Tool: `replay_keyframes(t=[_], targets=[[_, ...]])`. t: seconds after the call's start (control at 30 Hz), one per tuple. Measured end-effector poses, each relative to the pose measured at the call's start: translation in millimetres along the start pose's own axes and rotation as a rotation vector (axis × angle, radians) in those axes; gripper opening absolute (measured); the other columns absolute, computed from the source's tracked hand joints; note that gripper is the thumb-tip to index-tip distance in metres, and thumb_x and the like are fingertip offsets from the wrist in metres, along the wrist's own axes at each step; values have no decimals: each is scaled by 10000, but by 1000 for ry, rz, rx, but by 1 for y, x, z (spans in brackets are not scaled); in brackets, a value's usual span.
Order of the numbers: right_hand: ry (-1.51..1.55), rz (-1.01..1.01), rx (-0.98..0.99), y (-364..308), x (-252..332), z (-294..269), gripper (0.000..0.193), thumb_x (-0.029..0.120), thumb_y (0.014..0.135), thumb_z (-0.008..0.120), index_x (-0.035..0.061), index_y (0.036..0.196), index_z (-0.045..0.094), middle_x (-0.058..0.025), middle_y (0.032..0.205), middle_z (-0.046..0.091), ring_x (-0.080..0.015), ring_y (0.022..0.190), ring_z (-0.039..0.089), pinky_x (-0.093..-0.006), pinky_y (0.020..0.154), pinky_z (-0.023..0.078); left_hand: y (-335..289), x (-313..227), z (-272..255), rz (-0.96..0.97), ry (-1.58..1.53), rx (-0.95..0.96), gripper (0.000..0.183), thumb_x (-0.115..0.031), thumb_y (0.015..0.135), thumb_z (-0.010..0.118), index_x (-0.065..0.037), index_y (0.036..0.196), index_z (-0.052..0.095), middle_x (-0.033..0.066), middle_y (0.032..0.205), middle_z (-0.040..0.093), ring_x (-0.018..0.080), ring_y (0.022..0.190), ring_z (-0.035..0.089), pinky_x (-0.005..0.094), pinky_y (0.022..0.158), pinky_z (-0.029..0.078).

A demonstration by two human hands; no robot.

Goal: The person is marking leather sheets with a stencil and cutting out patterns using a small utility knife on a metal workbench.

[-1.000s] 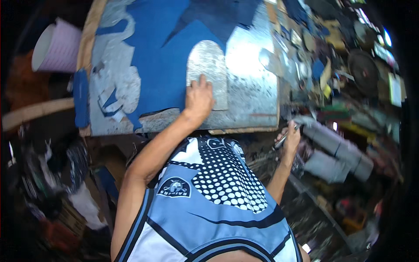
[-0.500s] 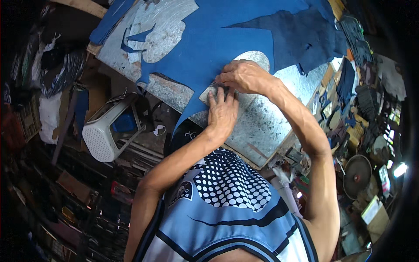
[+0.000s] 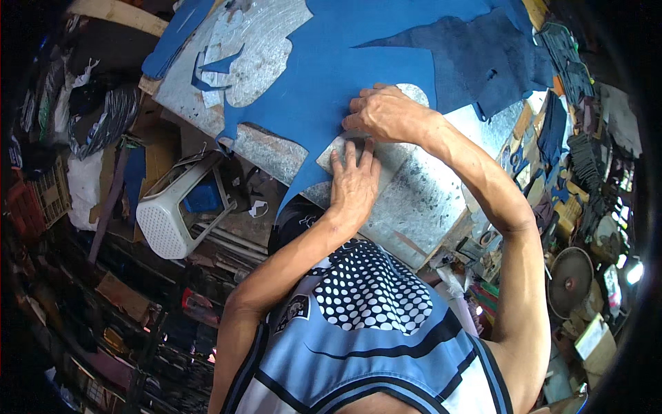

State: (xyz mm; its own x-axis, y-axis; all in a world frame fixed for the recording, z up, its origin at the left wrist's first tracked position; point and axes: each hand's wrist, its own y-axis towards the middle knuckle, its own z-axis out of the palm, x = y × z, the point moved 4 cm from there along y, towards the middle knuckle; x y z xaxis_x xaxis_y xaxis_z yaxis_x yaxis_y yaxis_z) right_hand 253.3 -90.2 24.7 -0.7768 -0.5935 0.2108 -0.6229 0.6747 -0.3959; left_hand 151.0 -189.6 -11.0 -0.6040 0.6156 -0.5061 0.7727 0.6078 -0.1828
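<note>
A large blue sheet (image 3: 324,76), leather-like with cut-out curved edges, lies across a metal-topped table (image 3: 407,200). My left hand (image 3: 355,183) rests flat with fingers spread, its fingertips on a pale grey flat piece (image 3: 329,156) beside the sheet's cut edge. Just beyond those fingertips is my right hand (image 3: 394,117), its fingers curled and closed at the blue sheet's edge. Whatever it may grip is hidden beneath the fingers. A darker blue piece (image 3: 476,62) overlaps the sheet at the far right.
Narrow blue offcuts (image 3: 219,65) lie at the table's far left. A white plastic stool (image 3: 162,221) stands left of the table. Scraps and tools crowd the right side, near a round fan (image 3: 571,279). Black plastic bags (image 3: 103,121) hang at the far left.
My right hand has shifted slightly away from me along the blue sheet's edge, its fingers more bunched. The left hand stays pressed down in nearly the same spot. The whole view has tilted a little.
</note>
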Motion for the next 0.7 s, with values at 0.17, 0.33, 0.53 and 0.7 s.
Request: replay_keyframes(t=[0.17,0.33,0.53,0.7], targets=[[-48,121,85,-10,-41,-4,250,180,864,610,171,1092,711,-45,1011,676,-257,976,615,-423,897,468,1,-2,-5,20,44,33,519,-88,800,634,-4,1302,533,156,1492,353,454,1308,366,593,1046,368],[-2,217,39,-34,-83,-10,244,192,881,630,206,1114,701,-29,1030,670,-251,1015,603,-437,919,448,7,-3,-6,8,63,62,481,-77,809,616,-12,1282,551,157,1482,374,453,1276,398,566,1027,378],[87,304,-1,-66,-117,1,257,212,871,662,193,1126,696,-26,1018,673,-243,1022,612,-430,891,453,19,-6,-11,119,129,22,434,-129,732,728,32,1105,573,224,1357,453,429,1288,399,521,1037,377],[129,329,-78,-71,-117,5,248,264,908,628,199,1139,691,-24,1060,649,-236,992,624,-392,855,461,34,-2,-4,102,174,93,597,-190,651,826,-18,1156,559,225,1399,410,412,1232,443,468,1012,411]])
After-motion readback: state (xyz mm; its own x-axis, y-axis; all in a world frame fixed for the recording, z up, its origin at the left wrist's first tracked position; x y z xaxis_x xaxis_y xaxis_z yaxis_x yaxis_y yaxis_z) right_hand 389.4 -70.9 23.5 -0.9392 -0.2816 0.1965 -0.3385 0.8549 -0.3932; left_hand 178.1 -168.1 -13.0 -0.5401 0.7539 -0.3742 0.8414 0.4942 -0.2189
